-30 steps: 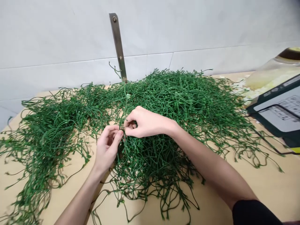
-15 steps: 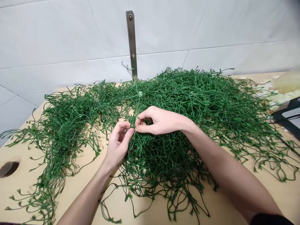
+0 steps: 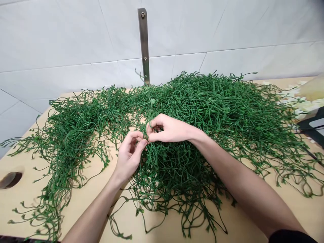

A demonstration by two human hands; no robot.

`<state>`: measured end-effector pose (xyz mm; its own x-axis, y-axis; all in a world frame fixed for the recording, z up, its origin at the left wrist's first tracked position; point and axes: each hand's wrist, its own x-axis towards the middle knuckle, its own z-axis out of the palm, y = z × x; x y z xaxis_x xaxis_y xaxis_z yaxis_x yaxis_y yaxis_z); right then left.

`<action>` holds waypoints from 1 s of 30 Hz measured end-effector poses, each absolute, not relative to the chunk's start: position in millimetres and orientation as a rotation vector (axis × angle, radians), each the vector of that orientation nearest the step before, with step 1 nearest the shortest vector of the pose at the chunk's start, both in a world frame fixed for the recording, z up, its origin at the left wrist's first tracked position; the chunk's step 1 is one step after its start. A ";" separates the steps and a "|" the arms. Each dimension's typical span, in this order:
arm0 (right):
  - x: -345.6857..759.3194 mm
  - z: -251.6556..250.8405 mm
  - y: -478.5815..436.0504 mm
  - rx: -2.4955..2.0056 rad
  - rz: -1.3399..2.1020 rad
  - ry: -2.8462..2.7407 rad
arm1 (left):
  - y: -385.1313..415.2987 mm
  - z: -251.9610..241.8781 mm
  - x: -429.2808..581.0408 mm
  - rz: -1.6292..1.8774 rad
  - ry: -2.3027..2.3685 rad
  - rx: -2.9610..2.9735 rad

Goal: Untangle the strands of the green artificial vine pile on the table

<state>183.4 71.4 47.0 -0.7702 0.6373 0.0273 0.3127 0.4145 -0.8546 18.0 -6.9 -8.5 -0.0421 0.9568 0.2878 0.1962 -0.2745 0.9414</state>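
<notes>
A wide heap of thin green plastic vine stems [image 3: 217,111] covers the back and middle of a pale wooden table [image 3: 283,209]. Both my hands meet over the front middle of the heap. My left hand [image 3: 129,156] is closed, thumb and fingers pinching a green stem. My right hand [image 3: 165,129] is closed too, its thumb and forefinger pinching the same stem [image 3: 150,116], which rises to a small pale tip [image 3: 152,100]. The fingertips of the two hands almost touch.
A metal bracket strip [image 3: 144,44] stands upright on the white tiled wall behind the heap. A dark device [image 3: 314,126] and pale petals [image 3: 301,104] lie at the right edge. A round hole [image 3: 10,179] is in the table at the left.
The view has shifted left, pushing the dark device toward the right edge and revealing the table hole. My hands stayed pinched together on the stem, rising slightly.
</notes>
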 end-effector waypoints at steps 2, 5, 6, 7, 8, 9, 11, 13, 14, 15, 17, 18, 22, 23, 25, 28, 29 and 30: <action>181.2 45.5 70.3 -0.852 1.315 -2.299 | -7.2 -8.9 18.7 1.399 1.254 1.546; 180.3 46.4 68.0 -0.870 1.389 -2.304 | -5.6 -10.1 18.8 1.450 1.261 1.583; 180.8 47.1 67.5 -0.862 1.411 -2.312 | -4.8 -10.5 18.6 1.460 1.249 1.596; 181.5 47.7 67.3 -0.853 1.418 -2.321 | -4.0 -10.7 18.3 1.466 1.237 1.605; 182.4 48.1 67.4 -0.842 1.410 -2.325 | -3.2 -10.9 18.0 1.475 1.224 1.610; 183.2 48.2 67.8 -0.830 1.387 -2.323 | -2.5 -11.0 17.7 1.483 1.217 1.610; 184.1 47.3 68.7 -0.803 1.337 -2.311 | -1.8 -11.1 17.1 1.486 1.219 1.595; 183.3 45.1 69.2 -0.793 1.313 -2.276 | -1.8 -11.1 16.8 1.474 1.235 1.574; 182.2 43.8 69.1 -0.800 1.309 -2.254 | -2.1 -11.1 16.9 1.467 1.235 1.566; 180.7 42.5 68.6 -0.809 1.307 -2.230 | -2.4 -11.1 17.1 1.458 1.225 1.559; 177.1 40.1 66.9 -0.832 1.295 -2.181 | -2.9 -11.5 17.6 1.441 1.182 1.541; 175.2 39.4 65.8 -0.842 1.279 -2.156 | -2.9 -11.8 17.9 1.433 1.156 1.531; 170.3 39.3 61.4 -0.879 1.205 -2.072 | -2.0 -13.6 18.2 1.453 1.104 1.502; 170.1 40.0 60.7 -0.886 1.212 -2.073 | -1.6 -14.0 18.2 1.458 1.104 1.498; 171.0 41.8 59.9 -0.901 1.249 -2.102 | -0.9 -14.7 18.3 1.460 1.104 1.487; 174.2 45.5 60.2 -0.935 1.306 -2.191 | 0.0 -15.2 18.5 1.468 1.092 1.483; 175.2 46.9 60.5 -0.943 1.315 -2.222 | 0.1 -15.2 18.3 1.475 1.091 1.486; 176.1 48.4 60.8 -0.949 1.321 -2.248 | 0.2 -14.9 18.1 1.480 1.097 1.488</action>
<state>176.1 60.8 48.4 -0.7073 0.7064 -0.0244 0.3651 0.3356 -0.8684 18.1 0.2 -14.9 -0.0386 0.9360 0.3499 0.0628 -0.3472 0.9357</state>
